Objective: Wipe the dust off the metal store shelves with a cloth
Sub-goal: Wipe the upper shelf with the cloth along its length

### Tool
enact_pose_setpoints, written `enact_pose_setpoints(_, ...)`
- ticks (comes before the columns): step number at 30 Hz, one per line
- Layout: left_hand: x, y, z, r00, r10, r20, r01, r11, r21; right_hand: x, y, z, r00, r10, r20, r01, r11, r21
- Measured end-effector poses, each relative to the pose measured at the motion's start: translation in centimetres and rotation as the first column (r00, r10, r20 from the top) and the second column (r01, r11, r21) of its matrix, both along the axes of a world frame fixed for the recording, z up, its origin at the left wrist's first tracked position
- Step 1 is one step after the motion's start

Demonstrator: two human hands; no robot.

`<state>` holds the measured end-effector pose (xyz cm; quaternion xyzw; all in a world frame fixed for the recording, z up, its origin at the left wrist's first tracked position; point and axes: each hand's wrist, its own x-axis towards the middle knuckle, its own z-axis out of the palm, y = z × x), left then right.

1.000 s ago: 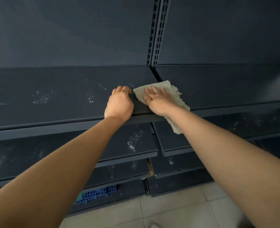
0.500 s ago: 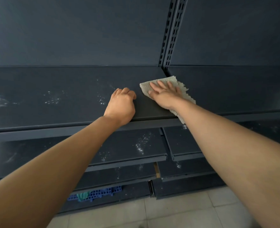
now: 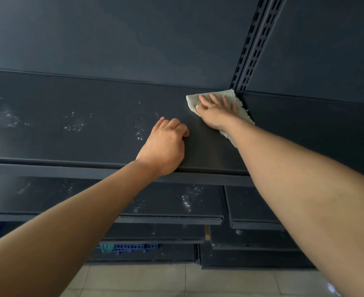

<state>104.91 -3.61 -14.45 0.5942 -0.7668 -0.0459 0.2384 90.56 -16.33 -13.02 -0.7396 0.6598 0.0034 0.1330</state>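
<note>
Bracing near the front lip of the dusty metal shelf (image 3: pixel 91 136), the left hand (image 3: pixel 166 144) rests with fingers curled and empty, while farther back the right hand (image 3: pixel 215 112) presses flat on a frayed grey cloth (image 3: pixel 195 99) beside the slotted upright (image 3: pixel 256 43), where its fringe could snag.

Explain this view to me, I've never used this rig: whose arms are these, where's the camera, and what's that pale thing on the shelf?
They belong to a person; there is no robot. One wide-angle camera worn on their head looks forward and down. The right hand presses a pale cloth flat on the metal shelf, beside the slotted upright. The left hand rests on the same shelf, fingers curled, holding nothing. White dust specks lie to its left.
</note>
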Motion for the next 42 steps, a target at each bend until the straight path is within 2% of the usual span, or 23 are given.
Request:
enact_pose_setpoints(9, 0.2, 0.6, 0.5, 1.0, -0.008, 0.009, 0.009, 0.999, -0.032, 0.0, 3.3, 0.0, 0.999, 0.029, 0.02, -0.029, 0.999, -0.014)
enact_pose_setpoints(12, 1.5, 1.5, 0.9, 0.999, -0.036, 0.016, 0.037, 0.997, -0.068, 0.8, 4.8, 0.0, 1.0, -0.021, 0.007, 0.021, 1.0, -0.005)
enact_pose_setpoints(18, 9.2, 3.4, 0.9, 0.998, 0.062, 0.03, -0.059, 0.995, -0.083, 6.5, 8.4, 0.3, 0.999, -0.048, 0.019, 0.048, 0.999, 0.021)
enact_pose_setpoints(24, 13.3, 3.9, 0.6, 0.993, 0.112, 0.029, -0.111, 0.994, -0.017, 12.7, 11.1, -0.1, 0.999, -0.032, 0.009, 0.032, 0.999, -0.007)
enact_pose_setpoints(34, 12.8, 2.5, 0.9, 0.997, -0.021, 0.076, 0.019, 0.999, 0.027, 8.4, 12.8, 0.0, 0.965, -0.261, -0.033, 0.26, 0.965, -0.029)
enact_pose_setpoints(42, 12.4, 1.3, 0.7, 0.998, -0.051, 0.042, 0.05, 0.999, 0.017, 7.8, 10.6, -0.2, 0.952, -0.302, -0.043, 0.302, 0.953, -0.009)
